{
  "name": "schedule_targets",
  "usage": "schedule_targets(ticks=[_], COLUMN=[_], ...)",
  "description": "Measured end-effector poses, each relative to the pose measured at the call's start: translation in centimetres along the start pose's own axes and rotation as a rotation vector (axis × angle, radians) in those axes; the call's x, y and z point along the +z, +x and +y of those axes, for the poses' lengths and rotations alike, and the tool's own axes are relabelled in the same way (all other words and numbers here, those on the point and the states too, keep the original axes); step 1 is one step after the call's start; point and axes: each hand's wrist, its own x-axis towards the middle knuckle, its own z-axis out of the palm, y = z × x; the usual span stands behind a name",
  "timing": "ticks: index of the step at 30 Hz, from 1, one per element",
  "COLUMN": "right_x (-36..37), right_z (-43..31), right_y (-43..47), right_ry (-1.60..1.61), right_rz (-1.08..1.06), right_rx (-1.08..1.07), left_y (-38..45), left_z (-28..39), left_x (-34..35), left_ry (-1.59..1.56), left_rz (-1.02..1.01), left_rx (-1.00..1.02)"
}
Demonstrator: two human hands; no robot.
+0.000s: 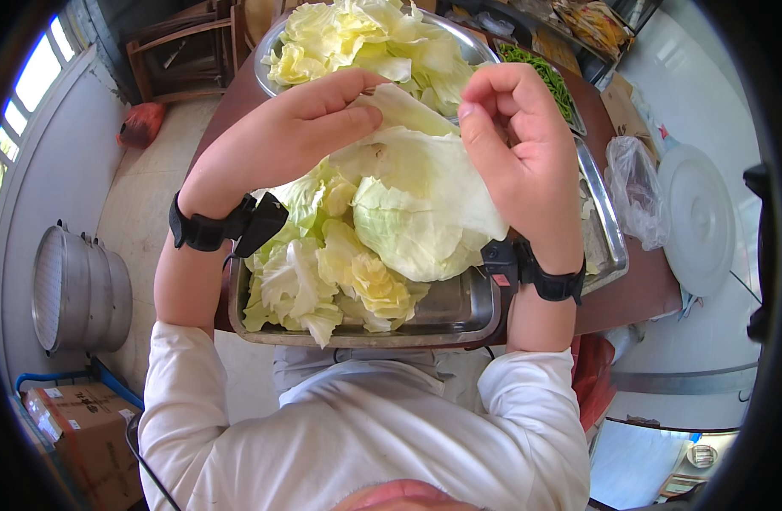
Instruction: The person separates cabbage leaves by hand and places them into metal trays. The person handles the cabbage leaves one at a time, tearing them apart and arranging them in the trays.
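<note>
My left hand (320,124) pinches the upper edge of a pale cabbage leaf (423,150) between thumb and fingers. The leaf spreads across to my right hand (525,140), whose fingers are curled with the thumb close to the forefinger. Whether those fingers grip the leaf is hidden. Below the leaf, a round cabbage head (403,233) rests in a rectangular metal tray (454,332). Loose cabbage leaves (295,281) and a yellowish inner piece (378,284) lie to its left. Beyond my hands, a round metal bowl (263,67) holds a heap of torn leaves (365,38).
Another metal tray (614,236) with scraps sits at the right, partly behind my forearm. Chopped green vegetables (544,76) fill a tray at the back right. A clear plastic bag (640,185) and a round white lid (697,220) are along the table's (652,281) right side.
</note>
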Motion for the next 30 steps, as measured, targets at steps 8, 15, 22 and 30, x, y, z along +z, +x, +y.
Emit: schedule_targets(ticks=[8, 15, 22, 30], right_x=[1.5, 0.2, -0.7, -1.0], right_z=[1.2, 1.0, -0.1, -1.1], right_y=[0.7, 0.5, 0.5, -0.2], right_ry=[0.089, -0.096, -0.447, -0.230], right_rz=[0.149, -0.090, -0.220, 0.225], right_rx=[-0.239, 0.010, -0.020, -0.547], left_y=[0.1, 0.2, 0.0, 0.5], left_z=[0.4, 0.5, 0.9, -0.3], left_x=[0.6, 0.6, -0.5, -3.1], left_ry=[-0.177, 0.186, 0.271, -0.134], left_rz=[-0.075, 0.135, 0.149, 0.244], left_rx=[-0.041, -0.042, -0.089, -0.187])
